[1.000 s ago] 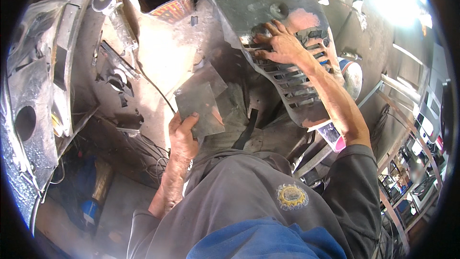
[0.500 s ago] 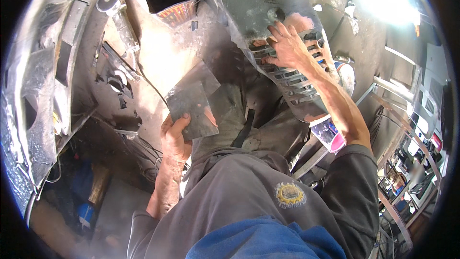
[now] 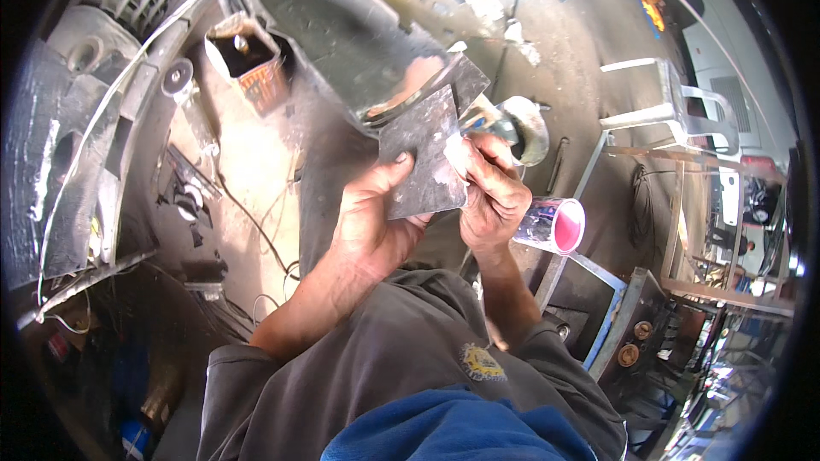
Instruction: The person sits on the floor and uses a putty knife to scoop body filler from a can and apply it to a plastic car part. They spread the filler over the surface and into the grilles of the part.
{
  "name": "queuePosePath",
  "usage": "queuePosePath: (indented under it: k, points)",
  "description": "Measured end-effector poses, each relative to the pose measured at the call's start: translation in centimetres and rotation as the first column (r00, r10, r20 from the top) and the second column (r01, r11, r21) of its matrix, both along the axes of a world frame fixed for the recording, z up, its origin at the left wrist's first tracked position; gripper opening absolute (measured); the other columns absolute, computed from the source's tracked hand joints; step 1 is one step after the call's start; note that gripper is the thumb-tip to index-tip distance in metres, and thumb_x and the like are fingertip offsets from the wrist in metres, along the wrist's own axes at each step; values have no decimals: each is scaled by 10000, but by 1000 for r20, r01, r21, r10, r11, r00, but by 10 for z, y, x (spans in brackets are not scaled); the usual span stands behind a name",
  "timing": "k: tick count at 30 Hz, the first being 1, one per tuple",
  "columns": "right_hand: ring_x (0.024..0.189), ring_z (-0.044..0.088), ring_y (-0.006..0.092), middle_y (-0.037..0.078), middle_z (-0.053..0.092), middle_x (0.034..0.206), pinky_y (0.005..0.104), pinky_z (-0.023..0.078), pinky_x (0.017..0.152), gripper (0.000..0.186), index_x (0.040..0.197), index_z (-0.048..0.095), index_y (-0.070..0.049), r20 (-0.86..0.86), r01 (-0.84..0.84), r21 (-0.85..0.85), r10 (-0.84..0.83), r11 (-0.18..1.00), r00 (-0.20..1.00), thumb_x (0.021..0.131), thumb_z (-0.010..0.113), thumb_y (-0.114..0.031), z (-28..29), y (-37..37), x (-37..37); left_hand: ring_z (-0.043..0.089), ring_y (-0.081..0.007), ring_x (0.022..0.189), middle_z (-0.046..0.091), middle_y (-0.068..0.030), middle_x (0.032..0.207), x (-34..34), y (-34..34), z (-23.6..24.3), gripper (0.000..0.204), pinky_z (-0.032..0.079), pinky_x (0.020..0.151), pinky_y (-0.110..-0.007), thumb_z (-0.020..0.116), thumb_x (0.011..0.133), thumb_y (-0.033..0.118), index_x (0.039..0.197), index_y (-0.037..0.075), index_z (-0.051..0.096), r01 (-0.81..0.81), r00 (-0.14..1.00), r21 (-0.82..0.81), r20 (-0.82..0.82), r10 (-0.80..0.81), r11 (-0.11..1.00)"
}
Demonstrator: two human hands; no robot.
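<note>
My left hand [image 3: 376, 205] grips a flat, dark grey sheet [image 3: 423, 149], with the thumb across its face. Pale pinkish smears mark the sheet near its right edge. A second dark piece [image 3: 472, 85] sticks out behind its upper right corner. At the right edge of the sheet is my right hand [image 3: 491, 196], fingers curled and pressed together; what they pinch is hidden. Beyond the hands lies a large dark car body panel [image 3: 342, 43] with a pink filler patch [image 3: 418, 78] at its near end. An open tub with pink contents [image 3: 551, 226] stands beside my right hand.
An angle grinder [image 3: 190, 102] lies on the floor at left, near an open square tin [image 3: 248, 64]. A round container [image 3: 523, 130] is behind my right hand. White plastic chair [image 3: 658, 102] and metal frames [image 3: 675, 171] stand at right; cables [image 3: 256, 230] cross the floor.
My right hand has left the slatted part of the panel and come to the sheet in my left hand. The left hand and sheet have moved up and right; the view has shifted.
</note>
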State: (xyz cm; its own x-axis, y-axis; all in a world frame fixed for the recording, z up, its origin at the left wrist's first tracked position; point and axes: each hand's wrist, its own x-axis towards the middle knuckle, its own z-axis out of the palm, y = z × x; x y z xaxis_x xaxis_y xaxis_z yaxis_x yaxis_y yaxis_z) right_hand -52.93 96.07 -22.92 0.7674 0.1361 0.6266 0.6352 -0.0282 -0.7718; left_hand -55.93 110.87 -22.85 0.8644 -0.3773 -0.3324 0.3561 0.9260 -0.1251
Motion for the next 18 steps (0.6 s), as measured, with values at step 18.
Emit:
queuePosePath:
  k: [18]
  points:
    - [979, 580, 206, 80, 592, 1077, 355, 483, 850, 579, 1161, 621, -35, -51, -45, -106, 40, 993, 998, 630, 853, -34, 23, -63, -84, 688, -237, 960, 673, -125, 1083, -63, -9, 50, 331, 561, 860, -352, 601, 925, 99, 1224, -28, 540, 33, 917, 426, 346, -197, 904]
